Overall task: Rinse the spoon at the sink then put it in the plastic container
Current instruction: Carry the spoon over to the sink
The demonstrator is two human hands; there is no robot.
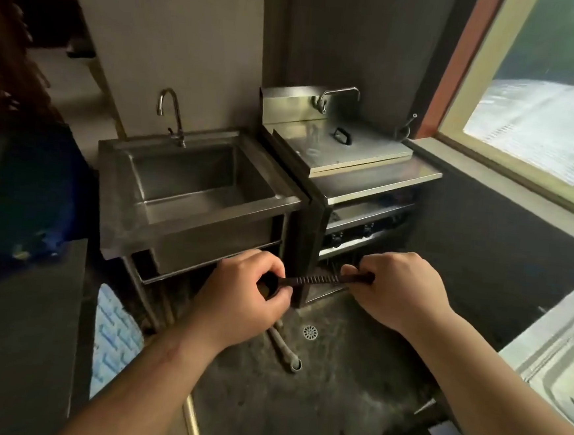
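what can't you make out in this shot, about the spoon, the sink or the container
Head view only:
- Spoon: bowl end hidden inside the left hand; handle tip covered by the right hand.
- Sink: drain hidden behind its front wall; water flow at the faucet too small to tell.
- Plastic container: none identifiable in frame.

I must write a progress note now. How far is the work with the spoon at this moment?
Done: the spoon is picked up; the left hand grips one end and the right hand the other. In hand: it is carried in front of the sink, below the rim. Left: the rinse, since the basin looks dry and no water runs from the tap, and then the plastic container, which I cannot see here.
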